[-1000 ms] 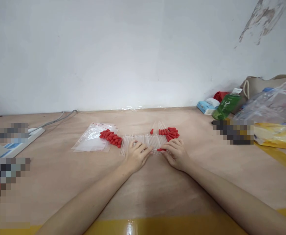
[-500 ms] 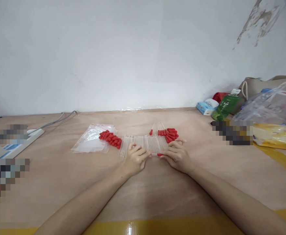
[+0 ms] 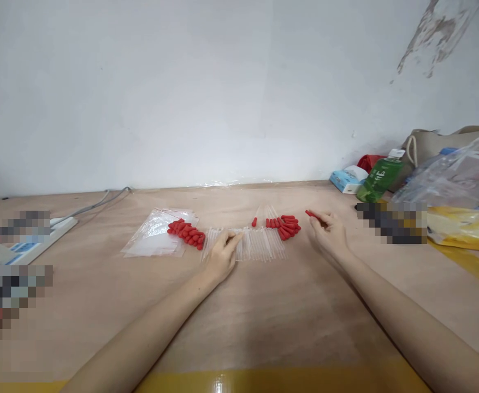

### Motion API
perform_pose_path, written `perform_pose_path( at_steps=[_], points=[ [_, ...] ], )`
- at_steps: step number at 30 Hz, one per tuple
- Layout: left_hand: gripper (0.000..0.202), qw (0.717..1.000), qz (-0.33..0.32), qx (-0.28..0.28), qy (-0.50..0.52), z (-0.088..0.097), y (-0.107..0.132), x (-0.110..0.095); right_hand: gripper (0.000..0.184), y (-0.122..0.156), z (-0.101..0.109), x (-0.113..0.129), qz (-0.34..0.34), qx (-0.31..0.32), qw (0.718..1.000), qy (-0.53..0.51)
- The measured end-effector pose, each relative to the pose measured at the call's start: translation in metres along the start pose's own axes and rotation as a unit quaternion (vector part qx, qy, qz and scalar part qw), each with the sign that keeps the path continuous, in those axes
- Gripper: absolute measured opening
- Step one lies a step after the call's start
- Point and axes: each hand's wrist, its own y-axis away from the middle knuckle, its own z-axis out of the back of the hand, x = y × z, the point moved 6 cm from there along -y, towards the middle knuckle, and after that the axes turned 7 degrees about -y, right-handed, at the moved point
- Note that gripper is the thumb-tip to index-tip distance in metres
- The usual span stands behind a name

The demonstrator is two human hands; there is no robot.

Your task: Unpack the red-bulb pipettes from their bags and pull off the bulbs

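A row of thin clear tubes lies side by side on the table. My left hand rests over the row, its fingers closed and the fingertips at the upper ends of the tubes, pinching one there. To the right of the row, my right hand is raised a little and closed on a dropper with a red bulb; its tube is hard to make out. Finished droppers with red bulbs lie fanned behind the row, and one more red-bulbed dropper is set apart. Loose red bulbs are heaped at the left.
Clear plastic bags lie under the loose bulbs. A power strip with a grey cable is at the left. On the right are a tissue pack, a green bottle and plastic bags. The wall stands behind.
My hands have parted. The right one moved right and up with the red-bulbed dropper that was between them; the left moved slightly up and left onto the clear tubes.
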Motion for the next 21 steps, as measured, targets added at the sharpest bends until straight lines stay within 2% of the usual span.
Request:
perform_pose_path(
  at_steps=[4,8,11,17,21],
  points=[
    [0.032,0.997,-0.078,-0.004,-0.028,-0.01,-0.012,-0.02,0.032,-0.026,-0.014,-0.03,-0.112,0.033,0.989,-0.094],
    [0.027,0.987,-0.143,0.043,-0.057,-0.024,-0.017,-0.036,0.029,-0.038,-0.031,-0.033,-0.139,0.085,0.981,-0.102],
    [0.025,0.986,-0.133,0.076,-0.059,-0.031,-0.017,-0.037,0.03,-0.035,-0.039,-0.035,-0.146,0.107,0.979,-0.096],
    [0.022,0.991,-0.089,0.101,-0.001,-0.034,-0.014,-0.033,0.031,-0.031,-0.043,-0.051,-0.152,0.12,0.98,-0.049],
    [0.031,0.992,-0.061,0.105,0.03,-0.027,-0.013,-0.03,0.04,-0.036,-0.034,-0.053,-0.154,0.072,0.985,-0.011]
  ],
)
